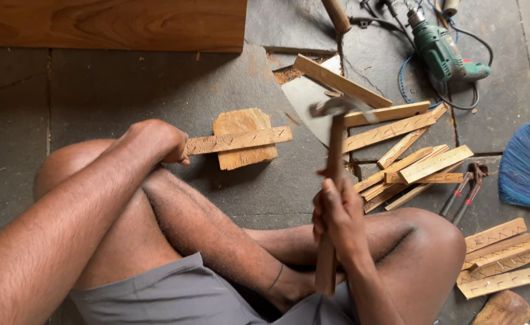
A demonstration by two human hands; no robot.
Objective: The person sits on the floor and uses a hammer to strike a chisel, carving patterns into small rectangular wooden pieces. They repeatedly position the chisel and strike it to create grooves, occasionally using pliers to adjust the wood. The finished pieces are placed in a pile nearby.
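My left hand (156, 141) grips one end of a thin wooden strip (241, 141), which lies flat across a small wooden block (244, 123) on the stone floor. My right hand (337, 213) is closed round the wooden handle of a hammer (332, 180). The hammer is raised, its metal head blurred, up and to the right of the block. I sit cross-legged with my knees on either side.
A pile of wooden strips (409, 156) lies right of the hammer, more strips (500, 259) by my right knee. Pincers (467, 189), a blue broom (527, 168), a green electric drill (445, 51) with cables and a wooden plank (111, 24) surround me.
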